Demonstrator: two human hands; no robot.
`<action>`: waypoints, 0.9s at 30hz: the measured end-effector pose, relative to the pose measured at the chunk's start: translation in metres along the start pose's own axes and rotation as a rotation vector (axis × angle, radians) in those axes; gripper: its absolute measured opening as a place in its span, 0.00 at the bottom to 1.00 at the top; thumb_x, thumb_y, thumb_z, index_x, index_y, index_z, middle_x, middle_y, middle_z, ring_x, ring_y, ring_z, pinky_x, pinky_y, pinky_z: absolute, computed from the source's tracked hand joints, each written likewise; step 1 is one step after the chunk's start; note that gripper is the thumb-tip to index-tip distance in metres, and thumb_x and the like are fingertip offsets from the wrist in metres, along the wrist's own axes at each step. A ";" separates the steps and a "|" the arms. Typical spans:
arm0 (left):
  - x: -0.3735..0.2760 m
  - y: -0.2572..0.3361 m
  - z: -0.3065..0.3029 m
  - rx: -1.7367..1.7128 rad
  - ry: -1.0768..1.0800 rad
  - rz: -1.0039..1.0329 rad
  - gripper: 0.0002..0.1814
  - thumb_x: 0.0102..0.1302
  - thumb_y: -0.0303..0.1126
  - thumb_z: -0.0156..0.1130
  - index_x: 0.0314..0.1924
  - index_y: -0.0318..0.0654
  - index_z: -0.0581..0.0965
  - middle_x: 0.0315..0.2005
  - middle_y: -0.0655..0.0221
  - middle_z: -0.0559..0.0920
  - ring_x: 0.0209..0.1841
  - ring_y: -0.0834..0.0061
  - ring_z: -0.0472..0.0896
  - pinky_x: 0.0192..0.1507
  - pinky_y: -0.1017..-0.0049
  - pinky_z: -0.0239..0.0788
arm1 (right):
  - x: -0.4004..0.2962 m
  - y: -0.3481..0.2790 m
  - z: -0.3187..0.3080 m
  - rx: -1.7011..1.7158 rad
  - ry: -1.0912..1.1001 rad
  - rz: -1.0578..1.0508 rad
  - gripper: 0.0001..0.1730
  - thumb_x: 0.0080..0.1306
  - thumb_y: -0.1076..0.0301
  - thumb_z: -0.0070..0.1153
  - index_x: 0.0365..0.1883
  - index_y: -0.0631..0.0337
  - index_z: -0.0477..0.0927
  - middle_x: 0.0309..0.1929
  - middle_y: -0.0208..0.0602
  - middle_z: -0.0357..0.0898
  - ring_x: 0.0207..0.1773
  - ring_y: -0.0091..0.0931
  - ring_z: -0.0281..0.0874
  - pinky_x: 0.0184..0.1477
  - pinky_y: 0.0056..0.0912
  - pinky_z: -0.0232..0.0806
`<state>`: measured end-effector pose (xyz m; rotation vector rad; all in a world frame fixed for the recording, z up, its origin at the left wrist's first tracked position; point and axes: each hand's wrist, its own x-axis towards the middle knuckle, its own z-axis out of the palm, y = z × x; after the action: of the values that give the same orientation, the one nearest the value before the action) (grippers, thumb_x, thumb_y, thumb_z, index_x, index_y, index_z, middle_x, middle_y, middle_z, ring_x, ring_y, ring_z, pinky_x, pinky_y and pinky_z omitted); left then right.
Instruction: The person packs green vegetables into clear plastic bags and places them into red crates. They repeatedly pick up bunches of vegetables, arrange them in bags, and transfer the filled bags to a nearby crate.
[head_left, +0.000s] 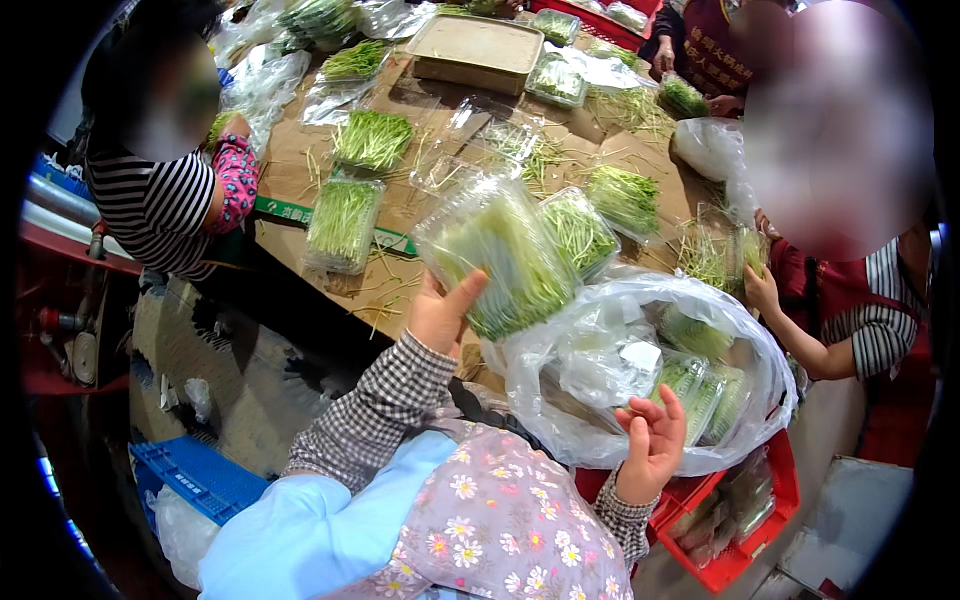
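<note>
My left hand (442, 311) grips a clear plastic box of green sprouts (510, 259), tilted above the table edge. The thumb lies across its near corner. To the right, my right hand (651, 442) is raised with its fingers apart and nothing in them. It is in front of the near rim of a large clear plastic bag (529, 405) with its mouth spread wide. Inside the bag are several packed sprout boxes (686, 382) and some crumpled film. Another filled sprout box (579, 232) sits just behind the held one, partly hidden by it.
Cardboard (292, 161) covers the table, strewn with loose sprouts. A filled box (343, 225) lies at left, and a lidded tan bin (476, 49) stands at the back. Co-workers handle sprouts at left and right. A red crate (724, 517) and blue crate (199, 480) are below.
</note>
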<state>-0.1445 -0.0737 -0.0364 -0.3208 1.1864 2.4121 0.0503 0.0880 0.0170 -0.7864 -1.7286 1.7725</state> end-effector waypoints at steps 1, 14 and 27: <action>-0.003 -0.005 0.005 0.037 -0.060 0.041 0.36 0.54 0.26 0.66 0.59 0.35 0.58 0.52 0.62 0.70 0.54 0.69 0.69 0.57 0.69 0.63 | -0.001 0.000 0.001 -0.003 -0.022 0.010 0.25 0.59 0.80 0.46 0.57 0.67 0.63 0.41 0.41 0.73 0.39 0.26 0.75 0.45 0.27 0.69; -0.026 -0.020 0.029 0.774 -0.752 0.970 0.20 0.53 0.31 0.64 0.45 0.46 0.68 0.47 0.65 0.76 0.52 0.67 0.73 0.64 0.61 0.47 | 0.003 0.034 -0.030 0.655 -0.309 0.484 0.35 0.69 0.46 0.33 0.61 0.70 0.56 0.57 0.49 0.65 0.56 0.38 0.68 0.52 0.41 0.67; -0.003 -0.037 0.088 1.319 -0.670 0.984 0.23 0.48 0.25 0.64 0.47 0.35 0.72 0.48 0.57 0.72 0.50 0.57 0.71 0.51 0.65 0.64 | -0.003 0.019 -0.074 0.142 0.087 0.092 0.34 0.54 0.69 0.57 0.57 0.69 0.60 0.47 0.36 0.71 0.48 0.27 0.70 0.51 0.28 0.63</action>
<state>-0.1256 0.0152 -0.0077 1.5859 2.4533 1.3872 0.1068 0.1358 -0.0030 -0.8808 -1.5144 1.8694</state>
